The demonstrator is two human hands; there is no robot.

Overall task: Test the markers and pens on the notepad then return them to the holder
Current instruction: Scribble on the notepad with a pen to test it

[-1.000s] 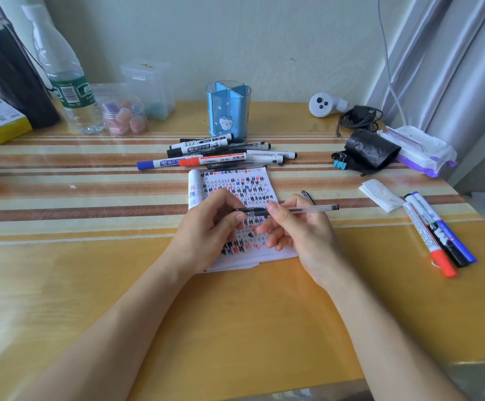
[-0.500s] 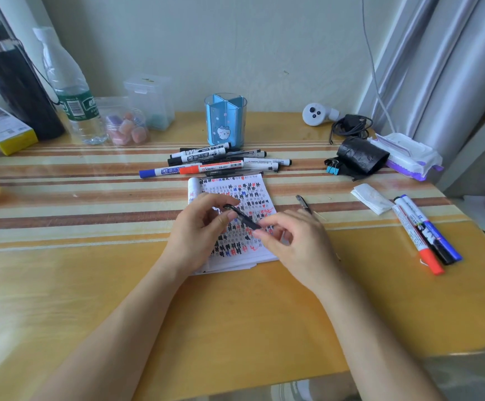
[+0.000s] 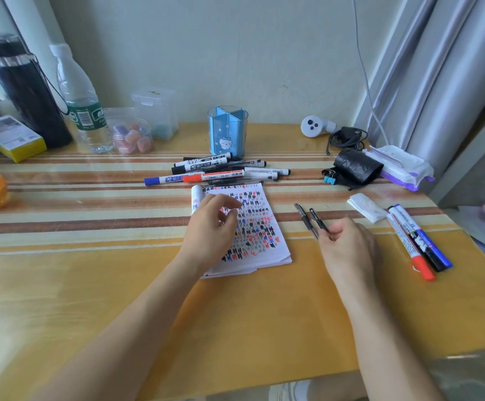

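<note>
The right hand (image 3: pixel 348 250) rests on the worktop (image 3: pixel 235 314) just right of the notepad (image 3: pixel 252 227), its fingers (image 3: pixel 329 234) curled narrow and pinched on the near end of a slim dark pen (image 3: pixel 318 219). From those fingers the pen runs away and a little to the left, its long axis slanting toward the back of the worktop, its far end pointing roughly toward the pile of markers (image 3: pixel 215 170) and the blue holder (image 3: pixel 228 131) beyond them. A second dark pen (image 3: pixel 305 218) lies just left of the first, nearly parallel and close beside it; whether the two touch, or whether the right hand grips both, cannot be told.

The left hand (image 3: pixel 210 227) hovers over the notepad's left half, fingers loosely bent with a gap between thumb and forefinger, holding nothing that can be seen.

The holder stands upright well beyond both hands, farther off than the marker pile, and somewhat left of the right hand's fingers. It lies more directly ahead of the left hand, though the right hand already has the pen. Judged from this, the coming move turns on swinging the pen from its flat, slanted lie to upright, then carrying it forward and left over the markers into one of the holder's compartments. Three more markers (image 3: pixel 417 241) lie to the right of the right hand, slanted the opposite way.
</note>
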